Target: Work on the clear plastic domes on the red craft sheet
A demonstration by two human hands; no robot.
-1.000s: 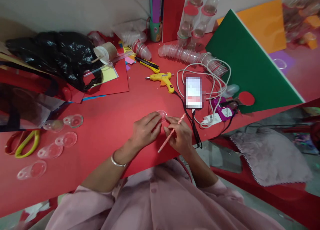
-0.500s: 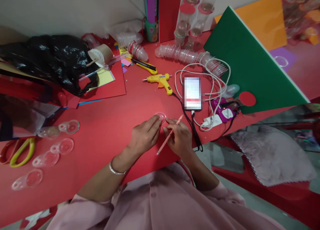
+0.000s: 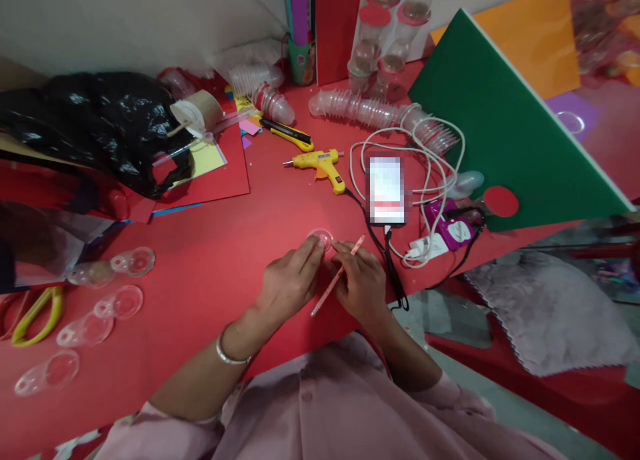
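A small clear plastic cup (image 3: 326, 234) with a round rim is on the red tabletop in front of me. My left hand (image 3: 294, 272) has its fingers together on the cup's left side, partly hiding it. From the right, my right hand (image 3: 361, 279) brings its fingertips to the rim; whether they grip it I cannot tell. A pink patterned pencil (image 3: 327, 292) lies slanted across this right hand, held among its fingers. Beyond the hands rests a yellow glue gun (image 3: 320, 161), its nozzle pointing left.
At left are several clear plastic cups (image 3: 120, 303) and yellow-handled scissors (image 3: 40, 320). A phone (image 3: 387, 190), white cable (image 3: 353, 160) and purple power adapter (image 3: 457, 230) are at right. Farther back are a utility knife (image 3: 286, 133), stacked cups (image 3: 350, 107) and a green board (image 3: 490, 127).
The view has shifted slightly. Both hands stay at the cup, with the pencil still in the right one; only small finger movement shows.
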